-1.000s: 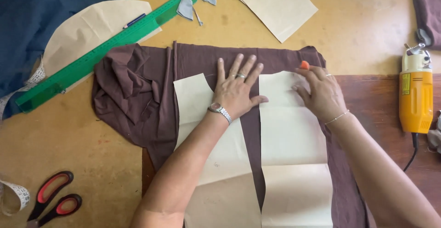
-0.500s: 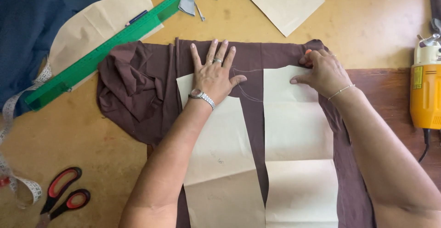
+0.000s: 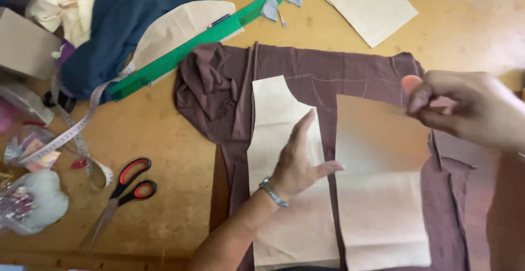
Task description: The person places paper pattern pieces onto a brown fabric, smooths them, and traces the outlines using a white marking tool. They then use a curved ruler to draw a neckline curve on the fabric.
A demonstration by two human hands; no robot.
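A brown fabric (image 3: 355, 74) lies spread on the wooden table with faint chalk lines near its top. Two beige paper pattern pieces rest on it side by side. My left hand (image 3: 301, 161) lies flat, fingers apart, on the left pattern piece (image 3: 273, 112). The right pattern piece (image 3: 377, 205) is untouched. My right hand (image 3: 465, 107) is raised above the fabric's right edge, blurred, with its fingers pinched on a small orange piece of chalk (image 3: 410, 83).
A green ruler (image 3: 186, 52) lies slanted over a beige curved pattern and blue fabric (image 3: 126, 25). Red-handled scissors (image 3: 126, 186) and a tape measure (image 3: 76, 134) lie at the left. Spare paper sheets (image 3: 366, 3) are at the top, a white bundle (image 3: 33, 200) at far left.
My right hand has lifted off the fabric toward the camera. My left hand has slid down the left pattern piece. The view has shifted, and the yellow tool at the right is out of sight.
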